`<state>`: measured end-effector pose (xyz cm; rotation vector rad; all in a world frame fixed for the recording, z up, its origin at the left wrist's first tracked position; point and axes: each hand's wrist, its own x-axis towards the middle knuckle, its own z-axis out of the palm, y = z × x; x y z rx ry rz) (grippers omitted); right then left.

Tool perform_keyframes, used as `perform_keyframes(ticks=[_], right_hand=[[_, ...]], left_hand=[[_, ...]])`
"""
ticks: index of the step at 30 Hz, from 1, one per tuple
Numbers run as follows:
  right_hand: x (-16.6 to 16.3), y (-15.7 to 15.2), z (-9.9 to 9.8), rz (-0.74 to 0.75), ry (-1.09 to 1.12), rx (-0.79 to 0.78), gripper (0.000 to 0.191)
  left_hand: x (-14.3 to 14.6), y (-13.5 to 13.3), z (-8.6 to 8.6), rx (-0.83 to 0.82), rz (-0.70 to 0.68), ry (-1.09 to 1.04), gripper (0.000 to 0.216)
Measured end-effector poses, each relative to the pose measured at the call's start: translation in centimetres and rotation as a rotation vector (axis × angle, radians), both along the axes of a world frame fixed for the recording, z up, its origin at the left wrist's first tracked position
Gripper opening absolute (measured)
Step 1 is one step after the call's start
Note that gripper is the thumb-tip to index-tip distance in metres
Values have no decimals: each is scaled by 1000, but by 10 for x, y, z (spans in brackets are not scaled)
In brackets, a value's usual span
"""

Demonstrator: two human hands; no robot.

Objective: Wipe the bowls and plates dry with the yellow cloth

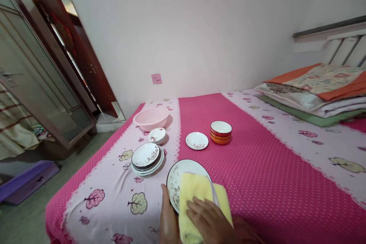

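My left hand [168, 219] grips a white plate [175, 177] by its left edge, thumb up along the dark rim. The plate has a brown flower pattern and is tilted toward me. A folded yellow towel [197, 185] covers much of its face. On top of the towel lies my right hand [207, 217], pressing it against the plate with fingers close together. Beyond them a smaller patterned plate [197, 140] rests on the bedspread. To the left is a stack of larger plates [145, 155], with a stack of small dishes [157, 135] behind it.
Several nested red and orange bowls [221, 133] stand right of the small plate. A pink basin [152, 118] sits near the wall. Folded bedding [320, 91] lies at the far right of the bed [271, 183]. A purple tub [31, 181] is on the floor at left.
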<state>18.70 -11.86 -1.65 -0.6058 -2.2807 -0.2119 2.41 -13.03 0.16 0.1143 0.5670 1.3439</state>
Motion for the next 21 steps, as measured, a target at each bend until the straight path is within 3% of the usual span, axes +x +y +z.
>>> perform_keyframes(ticks=[3, 5, 8, 11, 15, 18, 21], right_hand=[[-21, -6, -3, 2, 94, -127, 30], [-28, -4, 2, 51, 103, -144, 32], [-31, 8, 18, 76, 79, -129, 40], [-26, 21, 28, -40, 87, -133, 55], [-6, 25, 24, -217, 115, -138, 59], [19, 23, 23, -166, 187, -396, 51], [49, 30, 32, -176, 281, -626, 40]], left_hand=[[-10, -5, -3, -90, 44, 19, 60], [-8, -7, -6, -67, 115, 21, 47], [7, -8, -10, 2, 170, 12, 52], [24, -7, -12, 36, 167, 6, 59], [24, -5, -15, 41, 108, -2, 67], [14, -2, -17, 92, 64, -29, 70], [7, -1, -19, 135, 104, -30, 59]])
